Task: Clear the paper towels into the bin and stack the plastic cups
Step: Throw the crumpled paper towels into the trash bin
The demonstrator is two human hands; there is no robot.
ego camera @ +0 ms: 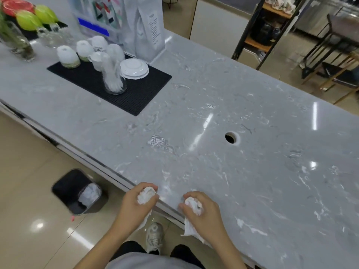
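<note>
At the near edge of the grey marble counter [252, 171], both hands hung close together, the left hand [136, 202] just off the counter's rim over the floor and the right hand [200, 210] above the rim itself. Each fist was closed around a crumpled white paper towel: the left towel [146, 195] bunched between thumb and curled fingers with a tail hanging down under the palm, the right towel [193, 205] balled at the fingertips with a loose flap trailing down and toward the person below the wrist. Both forearms reached up from the bottom of the view, angled slightly inward, knuckles outward.

The counter ran diagonally from far left to near right, and its wide middle stretch lay bare apart from a small round hole [232, 138] in the surface. On the floor to the left of the left hand, well below the counter edge, stood a black bin [64, 189] lined with a bag, white crumpled paper [89, 195] already inside; open tiled floor lay between it and the person's shoe [154, 237].

Far up the counter a black mat [136, 98] carried upturned white cups [67, 55], a stack of saucers [134, 69] and a clear glass jar [114, 82]. Whether any were plastic could not be told.
</note>
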